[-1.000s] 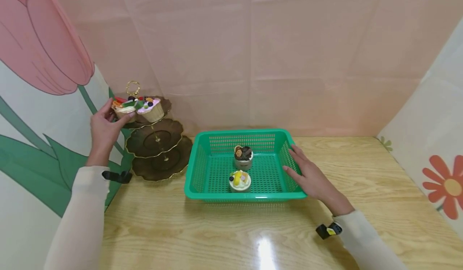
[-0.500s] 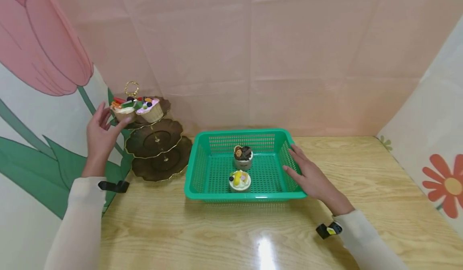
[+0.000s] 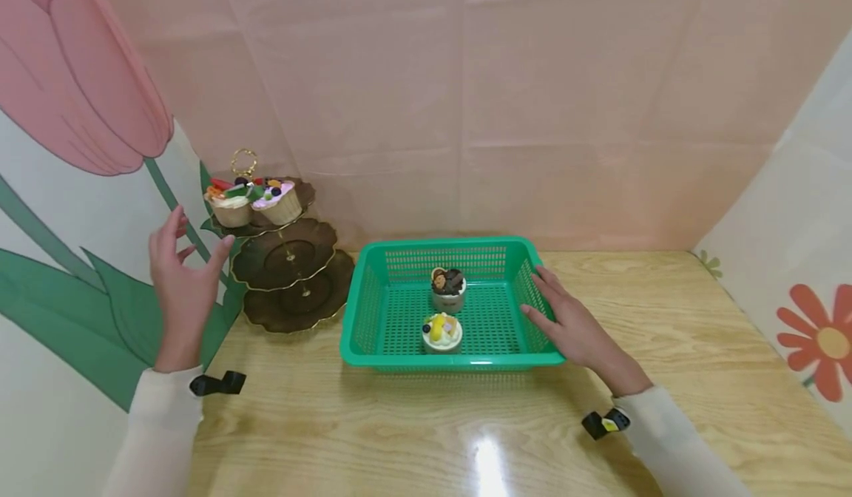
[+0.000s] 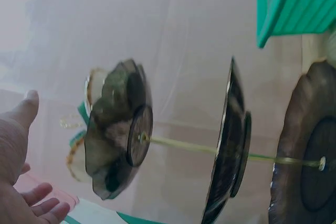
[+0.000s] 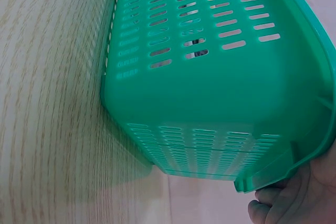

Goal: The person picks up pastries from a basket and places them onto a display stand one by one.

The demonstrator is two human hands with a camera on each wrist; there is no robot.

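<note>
My left hand is apart from the tiered stand, at its left, with thumb and fingers spread and nothing between them. On the stand's top tier sit two cupcakes: one with cream and fruit, and a tilted one with lilac frosting. The left wrist view shows the tier's underside beyond the fingers. My right hand rests on the right rim of a green basket, fingers relaxed. Inside stand a chocolate-topped cupcake and another with white cream and yellow fruit.
The stand's two lower tiers hold nothing. Basket and stand stand side by side on a wooden table, near the pink backdrop. Flower-printed panels border both sides.
My left hand has let go of the fruit-topped cupcake on the top tier and drawn back down and left, fingers spread. The right hand and basket have stayed put.
</note>
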